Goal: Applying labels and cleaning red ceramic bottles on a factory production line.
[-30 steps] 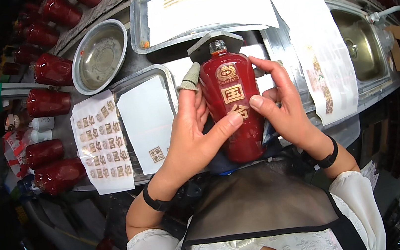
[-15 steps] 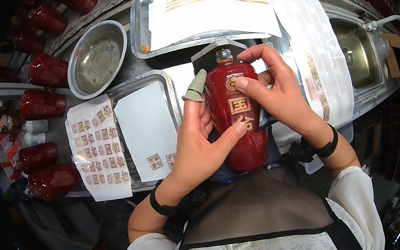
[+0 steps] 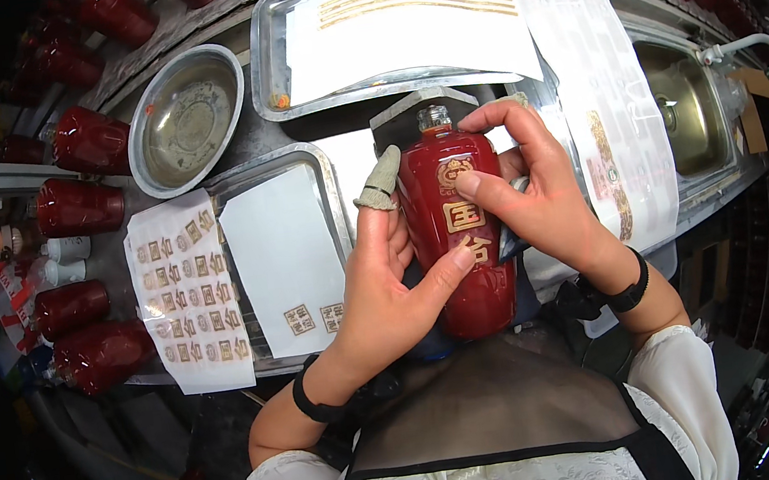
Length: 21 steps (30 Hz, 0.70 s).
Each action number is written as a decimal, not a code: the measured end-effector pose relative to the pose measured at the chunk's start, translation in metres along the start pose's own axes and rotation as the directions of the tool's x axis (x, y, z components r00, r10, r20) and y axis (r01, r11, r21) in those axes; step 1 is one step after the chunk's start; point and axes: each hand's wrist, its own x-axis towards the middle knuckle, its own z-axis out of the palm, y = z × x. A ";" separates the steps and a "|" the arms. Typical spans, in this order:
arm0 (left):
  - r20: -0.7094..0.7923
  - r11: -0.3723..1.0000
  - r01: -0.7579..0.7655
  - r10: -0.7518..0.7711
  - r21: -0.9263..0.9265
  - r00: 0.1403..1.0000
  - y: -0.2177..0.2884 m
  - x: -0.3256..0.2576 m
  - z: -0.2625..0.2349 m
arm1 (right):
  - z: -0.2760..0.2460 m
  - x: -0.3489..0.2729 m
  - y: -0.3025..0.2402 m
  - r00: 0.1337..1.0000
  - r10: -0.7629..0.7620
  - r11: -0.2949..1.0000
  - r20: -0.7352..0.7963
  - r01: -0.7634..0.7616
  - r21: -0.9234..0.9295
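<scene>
Red bottles [image 3: 78, 206]: glossy, rounded, lying on their sides at far left; some cut off by the dark rim.
Sticker sheet [image 3: 188, 293]: white paper with rows of small gold squares, flat on the table [image 3: 313, 129].
Bowl [image 3: 186, 120]: round, metal, shallow; cloudy liquid inside.
Near tray [image 3: 332, 184]: metal, rectangular; holds a white sheet with two gold stickers at its lower edge.
Far tray [image 3: 265, 63]: metal; holds white paper with gold stripes.
Left hand [image 3: 389, 278]: wrapped around the bottle's left side, thumb across the front, grey cot on the index finger.
Bottle [image 3: 465, 230]: shiny red ceramic, clear glass neck, gold labels on its front; held upright, close to the chest, between both hands.
Right hand [image 3: 542, 192]: clamped on the right side, fingertip pressed on the upper gold label.
Long sheet [image 3: 601, 89]: white, draped over the table edge.
Sink [image 3: 689, 102]: metal, curved tap beside it; contents hard to make out.
</scene>
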 end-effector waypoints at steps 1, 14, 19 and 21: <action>0.000 1.000 0.001 -0.001 0.000 1.000 0.000 0.000 0.000 | 0.000 0.000 0.000 1.000 -0.003 1.000 -0.011 0.003 -0.003; -0.006 1.000 0.009 -0.009 0.016 1.000 0.000 0.000 0.000 | 0.001 0.000 -0.007 1.000 0.001 1.000 0.014 -0.001 0.008; -0.005 1.000 0.004 -0.004 0.026 1.000 -0.001 0.000 0.000 | 0.000 0.000 -0.009 1.000 -0.004 1.000 0.031 0.004 0.005; -0.004 1.000 0.008 -0.008 0.014 1.000 -0.001 0.000 0.000 | 0.000 0.000 -0.009 1.000 0.008 1.000 0.026 -0.008 -0.015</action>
